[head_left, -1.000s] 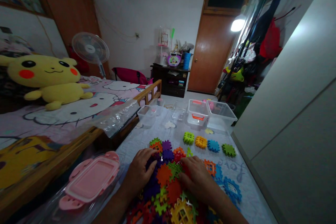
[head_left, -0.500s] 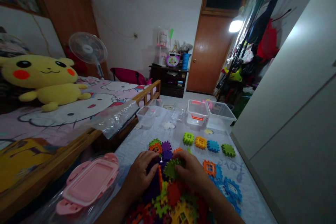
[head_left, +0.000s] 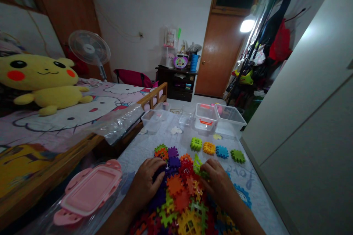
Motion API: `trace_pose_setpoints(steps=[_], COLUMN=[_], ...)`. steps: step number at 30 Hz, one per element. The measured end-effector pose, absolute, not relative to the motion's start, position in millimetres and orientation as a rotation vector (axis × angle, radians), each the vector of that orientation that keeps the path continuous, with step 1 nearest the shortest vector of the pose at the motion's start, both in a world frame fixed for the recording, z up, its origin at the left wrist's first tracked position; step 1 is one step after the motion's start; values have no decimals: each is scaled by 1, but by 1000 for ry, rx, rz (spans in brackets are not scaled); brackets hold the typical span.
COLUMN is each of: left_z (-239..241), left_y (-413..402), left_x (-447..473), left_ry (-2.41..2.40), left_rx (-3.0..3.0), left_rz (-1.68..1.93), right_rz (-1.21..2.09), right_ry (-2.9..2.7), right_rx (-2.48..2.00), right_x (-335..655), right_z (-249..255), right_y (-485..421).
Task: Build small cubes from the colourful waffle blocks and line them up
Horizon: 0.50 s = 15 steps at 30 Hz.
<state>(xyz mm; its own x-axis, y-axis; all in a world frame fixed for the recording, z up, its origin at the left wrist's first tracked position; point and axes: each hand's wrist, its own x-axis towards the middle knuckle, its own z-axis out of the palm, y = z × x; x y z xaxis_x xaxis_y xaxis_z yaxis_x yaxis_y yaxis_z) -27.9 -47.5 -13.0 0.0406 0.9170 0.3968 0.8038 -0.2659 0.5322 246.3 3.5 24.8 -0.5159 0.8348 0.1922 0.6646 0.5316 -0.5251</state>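
A heap of colourful notched plastic building blocks (head_left: pixel 175 185) lies on the cloth-covered table in front of me. My left hand (head_left: pixel 147 181) rests at the heap's left side, thumb and fingers apart, beside dark purple blocks (head_left: pixel 173 163). At the heap's right edge, my right hand (head_left: pixel 217 181) has its fingers curled, their tips against a lime green block (head_left: pixel 196 164). The palm side of this hand is hidden. Orange squares (head_left: pixel 174 185) and a red block (head_left: pixel 186 168) lie between both hands. Blue blocks (head_left: pixel 243 195) show partly behind my right forearm.
Beyond the heap stand a lime cube (head_left: pixel 196 144), an orange cube (head_left: pixel 209 148), a blue block (head_left: pixel 222 152) and a green block (head_left: pixel 238 156) in a row. Clear plastic boxes (head_left: pixel 230 119) line the far end. A pink lid (head_left: pixel 91 191) lies left, near the wooden bed rail (head_left: pixel 52 165).
My right hand has moved right, off the middle of the heap. The dark green block it held there is out of sight, and orange and red blocks are uncovered. My left hand stays put.
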Motion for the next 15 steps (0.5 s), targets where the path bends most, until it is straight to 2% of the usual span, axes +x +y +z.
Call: trace_pose_setpoints(steps=[4, 8, 15], left_z=[-17, -20, -20], left_y=[-46, -43, -41], left_x=[-32, -37, -41], left_ry=[1857, 1914, 1974], left_rx=[2142, 2106, 2002], left_rz=[1092, 1131, 1132], right_rz=[772, 773, 926], right_ry=[-2308, -2191, -2308], right_rx=[-1200, -1296, -1355], right_x=[265, 287, 291], right_z=[27, 22, 4], right_y=[3, 14, 23])
